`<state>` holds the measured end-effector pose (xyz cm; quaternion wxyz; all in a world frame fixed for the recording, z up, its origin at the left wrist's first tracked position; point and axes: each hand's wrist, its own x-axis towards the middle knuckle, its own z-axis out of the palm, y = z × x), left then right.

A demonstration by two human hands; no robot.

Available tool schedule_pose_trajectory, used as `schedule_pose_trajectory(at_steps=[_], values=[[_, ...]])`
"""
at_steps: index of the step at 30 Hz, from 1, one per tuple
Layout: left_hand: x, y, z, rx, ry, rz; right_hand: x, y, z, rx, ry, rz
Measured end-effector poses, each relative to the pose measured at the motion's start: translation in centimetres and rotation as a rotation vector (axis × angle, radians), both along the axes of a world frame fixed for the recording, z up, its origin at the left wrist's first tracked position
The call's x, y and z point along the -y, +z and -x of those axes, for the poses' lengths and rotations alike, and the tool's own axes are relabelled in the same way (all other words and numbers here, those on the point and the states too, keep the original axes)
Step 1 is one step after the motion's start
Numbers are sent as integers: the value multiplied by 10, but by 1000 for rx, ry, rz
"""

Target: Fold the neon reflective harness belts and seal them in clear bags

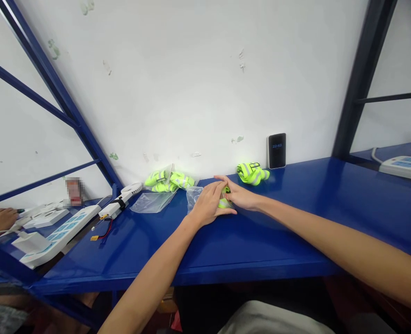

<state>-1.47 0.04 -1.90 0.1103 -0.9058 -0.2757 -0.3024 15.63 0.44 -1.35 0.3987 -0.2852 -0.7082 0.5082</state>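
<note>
- Both hands meet on a small folded hi-vis vest (224,202) lying on the blue shelf (296,218): left hand (208,204) flat over it, right hand (238,195) pinching its far side.
- Its long axis I can't tell.
- A clear plastic bag (193,195) touches the left hand's far side, nearer that hand.
- Another vest (252,173) lies just beyond the right.

It looked like a packing workshop: a blue metal workbench (296,218) against a scuffed white wall (191,83), white power strips (57,234), clear plastic bags (151,202)
</note>
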Motion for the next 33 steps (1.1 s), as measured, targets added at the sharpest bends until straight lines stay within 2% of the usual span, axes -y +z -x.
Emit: schedule_pose_trajectory(at_steps=[3, 6, 9, 11, 14, 17, 19, 24, 27, 29, 33], values=[[-2, 2, -4, 58, 18, -56, -2, 1, 3, -85, -17, 25], [-4, 3, 2, 51, -29, -72, -13, 5, -15, -134, 130, 184], [-1, 4, 11, 62, -53, -6, -25, 5, -39, -87, 317, 339], [3, 5, 16, 63, -53, 63, -29, 2, -46, -49, 355, 373], [9, 9, 19, 82, -2, 176, -27, -3, -42, -20, 363, 368], [15, 15, 19, 43, 32, 304, -22, -5, -29, -6, 335, 303], [20, 18, 14, -3, 48, 318, -20, -5, -20, 19, 257, 236], [29, 21, -9, -96, 250, 120, -19, -8, -8, 42, -66, -64], [29, 19, -16, -161, 313, 67, -17, -10, -8, 78, -121, -203], [28, 18, -15, -177, 322, 61, -16, -13, -9, 82, -119, -185], [21, 17, -7, -94, 393, 78, -18, -15, -12, 26, -51, 35]])
